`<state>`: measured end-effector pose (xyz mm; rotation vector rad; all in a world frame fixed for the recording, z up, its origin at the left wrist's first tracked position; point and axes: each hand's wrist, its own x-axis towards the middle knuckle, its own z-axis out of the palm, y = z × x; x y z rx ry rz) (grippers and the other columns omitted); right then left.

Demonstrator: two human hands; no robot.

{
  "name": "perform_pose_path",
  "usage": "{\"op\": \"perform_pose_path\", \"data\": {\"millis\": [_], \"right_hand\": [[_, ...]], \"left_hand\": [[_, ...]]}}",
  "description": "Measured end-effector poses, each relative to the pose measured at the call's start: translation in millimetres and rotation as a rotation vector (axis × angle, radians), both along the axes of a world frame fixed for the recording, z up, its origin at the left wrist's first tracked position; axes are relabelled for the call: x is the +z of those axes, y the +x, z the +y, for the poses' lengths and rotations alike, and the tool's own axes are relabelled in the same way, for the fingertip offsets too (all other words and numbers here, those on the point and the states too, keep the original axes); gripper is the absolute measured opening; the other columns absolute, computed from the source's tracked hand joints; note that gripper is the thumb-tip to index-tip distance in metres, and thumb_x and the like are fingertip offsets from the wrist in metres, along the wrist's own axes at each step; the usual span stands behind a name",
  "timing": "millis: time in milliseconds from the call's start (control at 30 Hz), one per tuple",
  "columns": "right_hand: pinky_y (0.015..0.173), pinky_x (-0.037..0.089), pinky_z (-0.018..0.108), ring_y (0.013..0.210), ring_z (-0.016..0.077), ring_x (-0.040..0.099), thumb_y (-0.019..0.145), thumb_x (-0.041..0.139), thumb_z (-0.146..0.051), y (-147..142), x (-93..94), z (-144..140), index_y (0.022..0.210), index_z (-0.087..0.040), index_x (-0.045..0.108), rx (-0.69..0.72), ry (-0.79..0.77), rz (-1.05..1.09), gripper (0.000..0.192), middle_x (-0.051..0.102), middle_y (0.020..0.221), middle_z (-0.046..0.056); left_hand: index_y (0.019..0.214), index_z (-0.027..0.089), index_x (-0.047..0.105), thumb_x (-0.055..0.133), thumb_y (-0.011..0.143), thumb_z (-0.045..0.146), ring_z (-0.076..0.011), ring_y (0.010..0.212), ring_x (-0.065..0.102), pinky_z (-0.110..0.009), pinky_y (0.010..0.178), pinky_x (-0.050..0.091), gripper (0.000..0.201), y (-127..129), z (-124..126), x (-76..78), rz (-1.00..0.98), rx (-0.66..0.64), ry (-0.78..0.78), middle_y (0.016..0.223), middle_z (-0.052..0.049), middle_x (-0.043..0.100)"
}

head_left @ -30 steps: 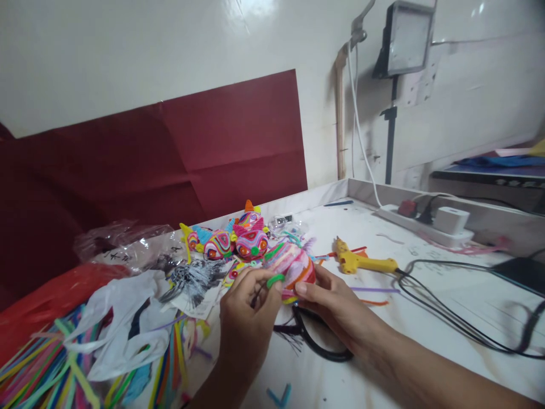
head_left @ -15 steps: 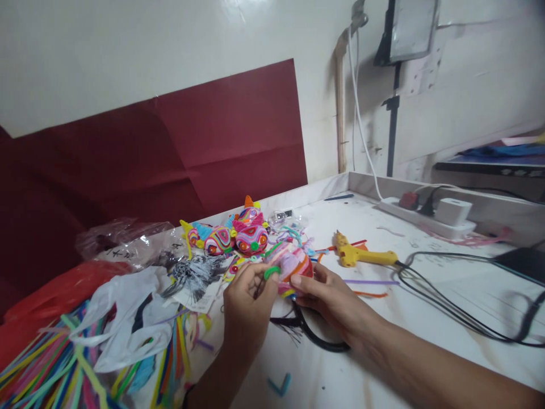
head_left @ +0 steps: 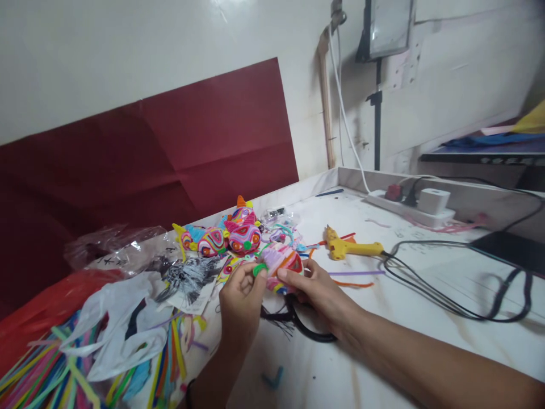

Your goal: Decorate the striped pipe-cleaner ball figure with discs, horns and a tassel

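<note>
My right hand [head_left: 313,287] grips a striped, multicoloured pipe-cleaner figure [head_left: 279,258], its thumb pressed on the near side. In my left hand [head_left: 242,289] a green pipe-cleaner coil [head_left: 259,269] is pinched between thumb and fingertips, close against the figure's left side; whether the two are joined I cannot tell. Below the figure lies a black-handled tool [head_left: 313,332], partly hidden by my right hand. Just behind sit several finished-looking pipe-cleaner animal heads [head_left: 242,236] with orange eyes and pointed ears.
Loose pipe cleaners [head_left: 46,363] heap at the left beside a white plastic bag [head_left: 123,324] and a red bag [head_left: 55,301]. A yellow glue gun [head_left: 351,247] lies to the right, its cable looping near a phone-like black slab [head_left: 511,250]. A power strip [head_left: 409,207] stands behind.
The whole view has shifted, so things appear a little further left. The green coil looks more compact between my left fingers, and the figure has turned slightly in my right hand.
</note>
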<state>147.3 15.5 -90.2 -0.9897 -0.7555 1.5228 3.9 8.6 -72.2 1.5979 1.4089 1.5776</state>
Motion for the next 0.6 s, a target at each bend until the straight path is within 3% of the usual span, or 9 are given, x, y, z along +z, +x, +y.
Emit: {"op": "perform_pose_path", "data": {"millis": [167,400,600], "right_hand": [[0.059,0.046,0.028,0.07,0.0174,0.062,0.047,0.095,-0.042,0.3,10.7,-4.0,0.089,-0.022,0.057,-0.037,-0.015,0.046,0.06,0.067,0.075,-0.002],[0.065,0.054,0.031,0.09,0.0245,0.068,0.051,0.092,-0.051,1.3,9.7,-5.1,0.105,-0.02,0.06,0.066,0.098,0.057,0.069,0.072,0.102,0.007],[0.07,0.056,0.03,0.089,0.0203,0.068,0.059,0.09,-0.047,1.2,7.6,-4.3,0.105,-0.021,0.058,0.088,0.058,0.136,0.062,0.071,0.1,0.006]], "left_hand": [[0.081,0.017,0.067,0.07,0.073,0.032,-0.0127,0.05,0.057,-0.02,0.047,0.044,0.017,1.1,1.7,-1.4,-0.03,0.004,0.015,0.053,0.003,0.06],[0.081,0.017,0.066,0.072,0.073,0.033,-0.0115,0.049,0.055,-0.02,0.048,0.045,0.019,1.2,-0.5,-1.1,-0.076,0.0,-0.021,0.053,0.004,0.061],[0.084,0.017,0.065,0.072,0.073,0.036,-0.0129,0.049,0.057,-0.022,0.051,0.046,0.023,-0.2,-0.2,1.7,-0.116,0.048,-0.05,0.053,0.004,0.061]]}}
